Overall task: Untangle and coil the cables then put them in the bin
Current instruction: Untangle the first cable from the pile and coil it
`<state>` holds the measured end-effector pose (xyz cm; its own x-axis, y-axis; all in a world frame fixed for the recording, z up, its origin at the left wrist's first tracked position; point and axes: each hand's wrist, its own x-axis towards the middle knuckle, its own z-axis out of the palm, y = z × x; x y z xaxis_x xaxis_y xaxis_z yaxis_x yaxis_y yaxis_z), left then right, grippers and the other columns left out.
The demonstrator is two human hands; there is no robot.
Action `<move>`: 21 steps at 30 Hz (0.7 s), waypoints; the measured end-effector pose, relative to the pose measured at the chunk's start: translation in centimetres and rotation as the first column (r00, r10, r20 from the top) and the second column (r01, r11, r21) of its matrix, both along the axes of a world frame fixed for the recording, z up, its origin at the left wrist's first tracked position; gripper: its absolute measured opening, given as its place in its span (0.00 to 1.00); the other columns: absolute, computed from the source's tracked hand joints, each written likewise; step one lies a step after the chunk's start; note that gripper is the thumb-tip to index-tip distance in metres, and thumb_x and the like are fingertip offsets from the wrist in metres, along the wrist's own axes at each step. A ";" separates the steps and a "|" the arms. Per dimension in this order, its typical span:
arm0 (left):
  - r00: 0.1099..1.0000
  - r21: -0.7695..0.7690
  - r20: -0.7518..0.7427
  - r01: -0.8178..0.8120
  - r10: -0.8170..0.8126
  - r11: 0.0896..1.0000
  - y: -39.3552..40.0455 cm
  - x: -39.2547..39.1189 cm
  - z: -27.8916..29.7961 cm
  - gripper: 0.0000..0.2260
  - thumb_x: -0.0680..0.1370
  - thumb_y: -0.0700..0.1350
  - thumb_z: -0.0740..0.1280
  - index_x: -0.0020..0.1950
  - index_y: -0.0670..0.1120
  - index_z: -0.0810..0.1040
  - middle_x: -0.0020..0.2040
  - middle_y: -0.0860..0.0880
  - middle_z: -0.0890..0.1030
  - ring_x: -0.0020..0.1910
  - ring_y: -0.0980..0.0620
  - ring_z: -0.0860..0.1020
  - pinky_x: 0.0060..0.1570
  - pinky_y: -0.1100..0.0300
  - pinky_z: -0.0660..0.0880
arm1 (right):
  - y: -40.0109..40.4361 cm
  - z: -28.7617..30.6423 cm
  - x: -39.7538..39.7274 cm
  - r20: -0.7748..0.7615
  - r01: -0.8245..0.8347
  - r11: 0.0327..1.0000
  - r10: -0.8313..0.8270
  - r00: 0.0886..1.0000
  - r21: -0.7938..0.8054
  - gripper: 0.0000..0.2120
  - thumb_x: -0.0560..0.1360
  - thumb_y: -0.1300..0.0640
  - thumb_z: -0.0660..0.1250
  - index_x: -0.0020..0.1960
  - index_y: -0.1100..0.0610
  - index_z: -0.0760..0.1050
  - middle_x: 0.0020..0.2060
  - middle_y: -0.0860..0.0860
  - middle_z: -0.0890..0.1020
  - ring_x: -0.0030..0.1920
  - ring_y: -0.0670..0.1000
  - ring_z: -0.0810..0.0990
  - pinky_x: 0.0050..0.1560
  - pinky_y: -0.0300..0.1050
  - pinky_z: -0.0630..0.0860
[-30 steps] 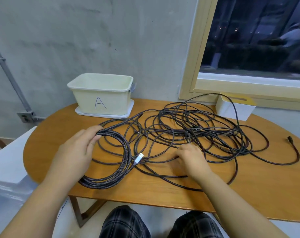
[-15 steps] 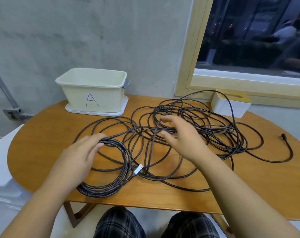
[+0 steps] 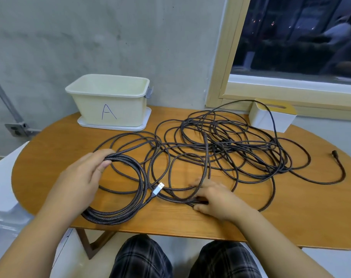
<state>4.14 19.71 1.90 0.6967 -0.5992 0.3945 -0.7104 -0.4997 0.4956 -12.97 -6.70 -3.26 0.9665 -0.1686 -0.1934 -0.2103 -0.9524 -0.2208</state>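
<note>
Behind tangled cables [image 3: 226, 149], bin [image 3: 110, 109] seemingly holds nothing.

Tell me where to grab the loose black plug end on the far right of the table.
Probably pinch the black plug itself from above, right hand coming from the near side: it lies flat on the table, apart from the tangle, with its cord curving away.

left hand [image 3: 78, 181] gripping coil [image 3: 128, 189], right hand [image 3: 216, 199] on tangled cables [image 3: 226, 145]
</note>
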 end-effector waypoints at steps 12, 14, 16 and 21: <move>0.994 -0.100 0.095 0.060 -0.051 0.993 -0.3 -2.8 2.2 0.17 0.78 0.51 0.54 0.61 0.49 0.76 0.52 0.53 0.78 0.51 0.52 0.74 0.48 0.56 0.68 | -0.9 5.1 -4.4 0.377 0.169 0.985 -0.168 0.911 0.033 0.13 0.81 0.52 0.57 0.61 0.51 0.76 0.48 0.46 0.78 0.54 0.47 0.74 0.63 0.45 0.66; 0.991 -0.121 0.118 0.075 -0.060 0.990 -0.4 -3.1 2.8 0.14 0.81 0.51 0.56 0.61 0.48 0.76 0.52 0.55 0.77 0.51 0.54 0.73 0.48 0.56 0.68 | -0.7 6.8 -5.8 0.439 0.234 0.968 -0.249 0.863 0.088 0.14 0.81 0.51 0.56 0.63 0.49 0.75 0.49 0.46 0.78 0.56 0.49 0.75 0.56 0.45 0.71; 0.985 -0.147 0.157 0.098 -0.074 0.984 -0.8 -3.6 3.4 0.14 0.80 0.50 0.56 0.60 0.50 0.76 0.52 0.57 0.76 0.52 0.56 0.73 0.48 0.55 0.68 | -0.8 8.4 -7.3 0.506 0.288 0.955 -0.284 0.814 0.073 0.15 0.81 0.51 0.56 0.65 0.48 0.74 0.54 0.46 0.79 0.58 0.49 0.76 0.55 0.46 0.73; 0.976 -0.197 0.181 0.157 -0.121 0.968 -3.0 -6.0 5.3 0.14 0.77 0.51 0.55 0.57 0.53 0.76 0.49 0.57 0.78 0.50 0.54 0.74 0.46 0.55 0.68 | -1.8 11.4 -11.5 0.528 0.474 0.881 -0.400 0.749 -0.004 0.15 0.82 0.51 0.55 0.63 0.51 0.75 0.52 0.49 0.82 0.54 0.52 0.79 0.52 0.47 0.76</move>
